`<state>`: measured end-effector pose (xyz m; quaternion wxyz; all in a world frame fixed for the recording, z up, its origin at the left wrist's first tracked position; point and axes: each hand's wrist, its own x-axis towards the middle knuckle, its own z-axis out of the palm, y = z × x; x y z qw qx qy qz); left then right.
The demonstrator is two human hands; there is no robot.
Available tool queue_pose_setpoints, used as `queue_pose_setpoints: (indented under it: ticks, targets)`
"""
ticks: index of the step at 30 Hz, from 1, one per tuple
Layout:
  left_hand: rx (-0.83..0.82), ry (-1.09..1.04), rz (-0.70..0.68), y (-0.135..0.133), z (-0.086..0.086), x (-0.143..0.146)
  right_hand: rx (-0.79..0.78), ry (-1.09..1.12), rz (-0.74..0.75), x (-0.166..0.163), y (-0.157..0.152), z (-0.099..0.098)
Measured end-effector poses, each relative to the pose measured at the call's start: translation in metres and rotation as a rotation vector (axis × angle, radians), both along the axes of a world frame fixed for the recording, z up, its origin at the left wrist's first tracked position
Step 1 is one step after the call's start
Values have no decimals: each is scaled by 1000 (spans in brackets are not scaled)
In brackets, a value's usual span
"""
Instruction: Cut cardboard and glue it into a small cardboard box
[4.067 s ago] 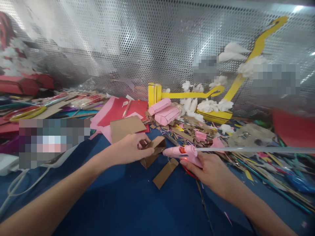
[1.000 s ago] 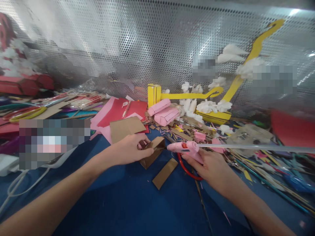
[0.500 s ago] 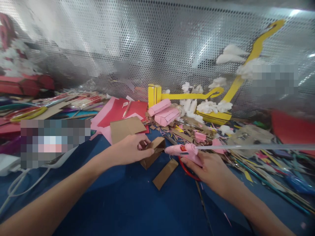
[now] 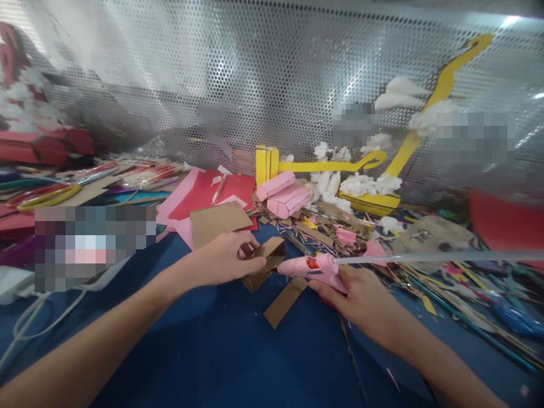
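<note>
My left hand (image 4: 232, 258) pinches a folded brown cardboard box (image 4: 260, 279), open on the side facing right, on the blue table. In my right hand (image 4: 361, 297) is a pink hot glue gun (image 4: 308, 265), its nozzle at the right edge of the box. A long clear glue stick (image 4: 425, 258) sticks out of its back end. Below the nozzle lies a flat cardboard strip (image 4: 285, 303), apart from the box. A larger cardboard sheet (image 4: 221, 221) rests behind my left hand.
Cardboard scraps (image 4: 314, 232) and pink paper blocks (image 4: 289, 201) lie behind the hands. Yellow paper shapes with white tufts (image 4: 369, 201) stand against a perforated metal panel (image 4: 272, 73). White cables (image 4: 46, 326) run at left. Sticks and wires (image 4: 467, 317) clutter the right.
The glue gun has shifted slightly left and down along the box's open edge, with my right hand. My left hand and the box have stayed in place.
</note>
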<state>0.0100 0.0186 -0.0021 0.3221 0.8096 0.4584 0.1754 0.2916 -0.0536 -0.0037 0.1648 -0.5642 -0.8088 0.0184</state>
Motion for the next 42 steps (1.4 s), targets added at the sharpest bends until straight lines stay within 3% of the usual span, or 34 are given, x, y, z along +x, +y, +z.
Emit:
queue_pose_setpoints:
  ticks: [5,18,27,42]
  targets:
    - [1,12,-7,1,-1,0,27,-12,-59,0,1,-2]
    - [21,9,-6,1,-1,0,-162,117,57,-13,-6,0]
    - [-6,-38,-6,1,-3,1,-203,149,142,-20,-12,-1]
    - [-18,28,16,0,4,2,-172,193,16,-8,-6,11]
